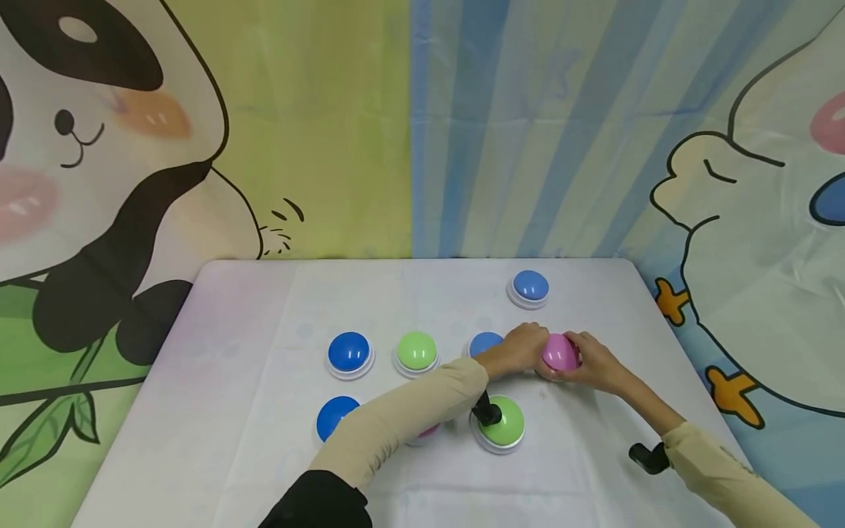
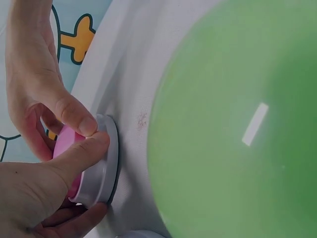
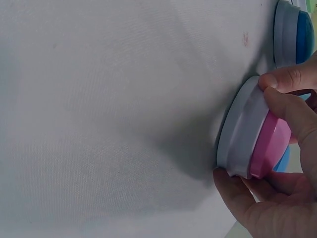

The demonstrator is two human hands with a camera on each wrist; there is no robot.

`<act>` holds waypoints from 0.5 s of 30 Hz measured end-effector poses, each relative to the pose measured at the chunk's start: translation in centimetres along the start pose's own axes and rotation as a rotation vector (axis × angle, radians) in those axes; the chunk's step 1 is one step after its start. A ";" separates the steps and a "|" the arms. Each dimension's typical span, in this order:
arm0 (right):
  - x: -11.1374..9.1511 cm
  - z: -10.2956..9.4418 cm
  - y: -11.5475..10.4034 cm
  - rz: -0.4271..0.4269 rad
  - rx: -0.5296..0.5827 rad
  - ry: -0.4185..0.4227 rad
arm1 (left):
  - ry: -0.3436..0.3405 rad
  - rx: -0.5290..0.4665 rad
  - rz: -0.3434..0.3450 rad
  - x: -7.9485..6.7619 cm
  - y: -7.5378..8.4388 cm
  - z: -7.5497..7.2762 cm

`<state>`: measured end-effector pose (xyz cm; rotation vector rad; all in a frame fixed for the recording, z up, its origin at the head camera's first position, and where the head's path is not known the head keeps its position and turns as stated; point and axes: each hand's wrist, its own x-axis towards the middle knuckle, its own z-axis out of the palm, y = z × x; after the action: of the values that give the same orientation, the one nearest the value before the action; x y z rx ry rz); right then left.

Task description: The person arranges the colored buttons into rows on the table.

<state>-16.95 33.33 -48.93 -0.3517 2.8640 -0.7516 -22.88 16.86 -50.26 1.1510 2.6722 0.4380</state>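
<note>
A pink dome push button (image 1: 558,352) with a pale round base is held between both hands at the right side of the white table. My left hand (image 1: 524,343) grips its near-left rim; in the left wrist view the thumb (image 2: 94,148) lies along the base and fingers curl beneath. From the other side my right hand (image 1: 597,364) holds it, thumb and fingers spread around the base (image 3: 242,131). Both thumbs meet at the rim. The button tilts over the tabletop, casting a shadow there.
A blue button (image 1: 531,284) stands at the back. Another blue button (image 1: 485,342) is partly behind my left hand. Green (image 1: 416,350) and blue (image 1: 348,350) ones sit leftward. Nearer are a green button (image 1: 508,422), a blue one (image 1: 333,414) and a mostly hidden pink one (image 1: 429,431).
</note>
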 end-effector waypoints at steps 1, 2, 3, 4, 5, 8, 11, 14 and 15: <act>0.0 0.0 0.0 0.001 -0.002 0.003 | -0.002 0.007 -0.003 0.0 0.0 -0.1; 0.0 0.0 0.1 -0.001 0.001 0.003 | -0.005 0.016 -0.003 0.0 0.1 -0.1; 0.0 0.0 0.1 0.001 0.002 0.003 | -0.006 0.023 -0.001 -0.1 0.1 -0.2; 0.0 0.0 0.1 0.001 0.005 0.000 | -0.009 0.028 -0.002 -0.1 0.2 -0.2; 0.1 0.0 0.1 0.003 0.008 -0.002 | -0.011 0.030 -0.005 -0.1 0.2 -0.2; 0.1 0.1 0.2 0.006 0.006 -0.009 | -0.014 0.028 -0.017 -0.3 0.3 -0.4; 0.2 0.0 0.2 0.009 0.009 -0.021 | -0.014 0.024 -0.039 -0.4 0.4 -0.5; 0.2 -0.2 0.2 0.016 0.014 -0.039 | -0.019 0.007 -0.058 -0.4 0.5 -0.5; 0.2 -0.3 0.2 0.022 0.017 -0.044 | -0.024 -0.009 -0.068 -0.4 0.5 -0.5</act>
<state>-17.26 33.56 -48.78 -0.3305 2.8138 -0.7538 -22.37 16.80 -49.57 1.0526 2.6773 0.4214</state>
